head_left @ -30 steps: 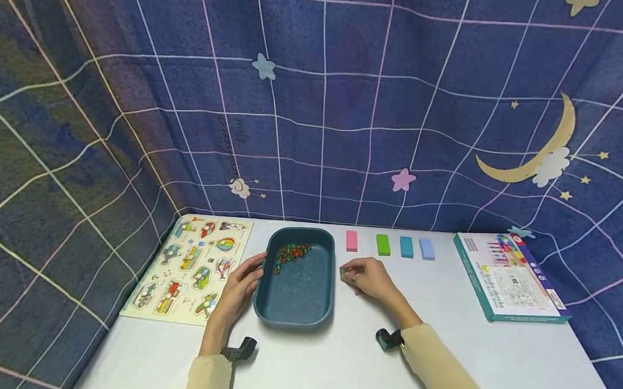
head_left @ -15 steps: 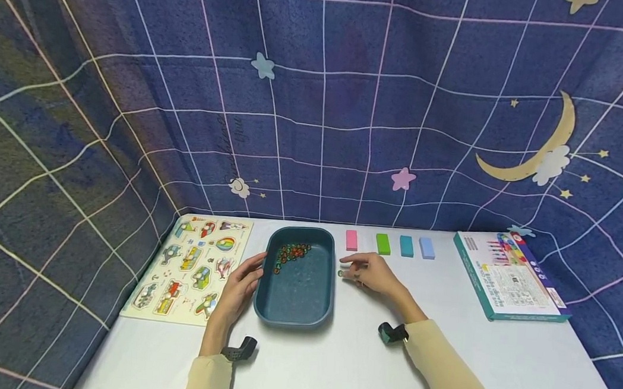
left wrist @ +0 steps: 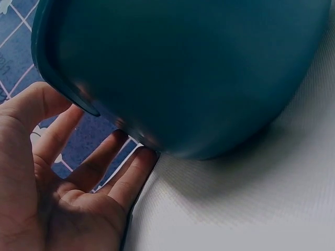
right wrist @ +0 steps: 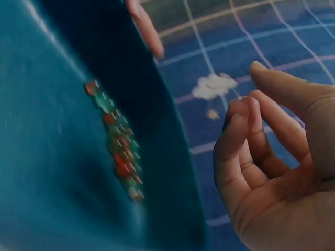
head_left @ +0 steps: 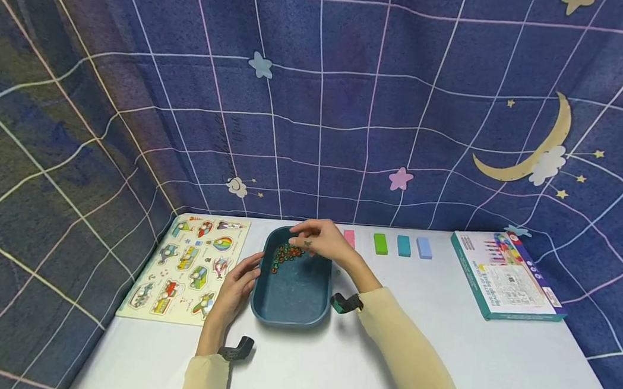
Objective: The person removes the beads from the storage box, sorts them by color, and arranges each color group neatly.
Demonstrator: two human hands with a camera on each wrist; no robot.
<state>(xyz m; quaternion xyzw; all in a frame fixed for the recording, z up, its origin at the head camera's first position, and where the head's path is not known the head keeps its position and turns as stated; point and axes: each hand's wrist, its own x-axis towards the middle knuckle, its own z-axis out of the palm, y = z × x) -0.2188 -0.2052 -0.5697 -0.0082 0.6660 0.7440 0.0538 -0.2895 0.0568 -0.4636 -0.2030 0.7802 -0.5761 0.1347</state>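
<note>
A dark teal plastic basin stands on the white table, with a cluster of small shiny orange and green marbles in its far left part. My left hand rests at the basin's left side, its fingertips touching the outer wall in the left wrist view. Over the basin's far right corner hovers my right hand. In the right wrist view, the right hand's thumb stands apart from its bent fingers, and nothing shows between them. A tiny round thing lies just right of the basin, too small to make out.
A picture puzzle board lies left of the basin. Along the back stand a pink block, a green block, a teal block and a light blue block. A flat box lies at the right, before a patterned curtain.
My right hand has moved left from beside the basin to above its far right corner. Earlier its fingers were at a small green marble on the table. The left hand has stayed put.
</note>
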